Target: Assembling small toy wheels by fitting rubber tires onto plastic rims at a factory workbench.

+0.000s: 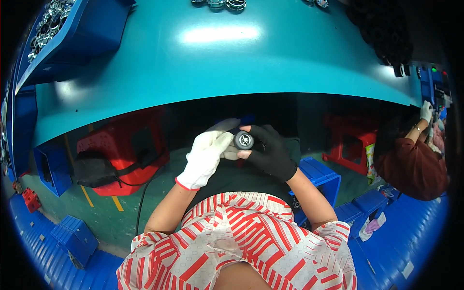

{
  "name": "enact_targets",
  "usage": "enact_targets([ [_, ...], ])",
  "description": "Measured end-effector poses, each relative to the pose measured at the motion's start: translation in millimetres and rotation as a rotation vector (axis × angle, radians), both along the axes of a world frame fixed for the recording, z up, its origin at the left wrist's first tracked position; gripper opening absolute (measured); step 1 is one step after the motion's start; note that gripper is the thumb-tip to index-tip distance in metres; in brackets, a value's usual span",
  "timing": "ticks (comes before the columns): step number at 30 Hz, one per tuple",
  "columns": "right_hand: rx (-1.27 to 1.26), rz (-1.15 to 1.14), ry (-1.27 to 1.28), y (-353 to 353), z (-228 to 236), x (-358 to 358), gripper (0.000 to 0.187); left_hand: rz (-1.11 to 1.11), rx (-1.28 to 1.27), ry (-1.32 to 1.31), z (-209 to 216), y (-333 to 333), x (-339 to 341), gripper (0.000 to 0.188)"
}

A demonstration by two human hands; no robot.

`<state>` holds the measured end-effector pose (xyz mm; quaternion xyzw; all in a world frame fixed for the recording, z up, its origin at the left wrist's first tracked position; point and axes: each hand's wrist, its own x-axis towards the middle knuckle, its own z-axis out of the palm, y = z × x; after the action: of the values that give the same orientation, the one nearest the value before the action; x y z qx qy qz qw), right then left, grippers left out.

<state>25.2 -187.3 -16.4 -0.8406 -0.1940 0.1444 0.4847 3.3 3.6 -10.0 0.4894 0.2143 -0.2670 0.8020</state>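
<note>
Left hand point(204, 155) and right hand point(273, 154) pinch the part point(245, 140); sliding glove point(197, 169) cloth (fingertips covered) could drop it.

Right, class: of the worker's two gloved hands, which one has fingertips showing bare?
The right hand, in the black glove: bare skin shows at its thumb tip. The left hand has its fingers covered by a white glove.

Open passage across the middle of the teal desk point(241, 67), near edge ahead of left hand point(205, 152) and right hand point(273, 154), blue bin point(96, 36) blocking far left, black parts point(384, 36) heaped far right
</note>
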Motion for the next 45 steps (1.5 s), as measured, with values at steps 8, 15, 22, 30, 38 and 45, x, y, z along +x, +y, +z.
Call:
enact_targets([
  [8, 0.608, -0.175, 1.135, 12, 3, -10, 0.065, -0.277, 0.710, -0.661, 26, -3, -3, 0.064],
  [15, 0.690, -0.198, 1.128, 20, 5, -15, 0.067, -0.170, 0.436, -0.489, 16, -6, -12, 0.063],
  [22, 0.242, -0.158, 0.814, 5, -9, -9, 0.055, -0.168, 0.564, -0.431, 17, -3, -6, 0.062],
  [30, 0.118, 0.194, -0.022, -29, 86, 50, 0.020, -0.173, 1.089, -0.601, -7, 7, 31, 0.062],
  [38, -0.430, -0.386, -0.924, -71, 118, 218, 0.024, -0.183, 0.908, -0.669, -8, -3, 20, 0.056],
  [45, -0.868, -0.347, -0.829, -53, 108, 279, 0.026, -0.215, 0.862, -0.646, -3, -11, 20, 0.053],
])
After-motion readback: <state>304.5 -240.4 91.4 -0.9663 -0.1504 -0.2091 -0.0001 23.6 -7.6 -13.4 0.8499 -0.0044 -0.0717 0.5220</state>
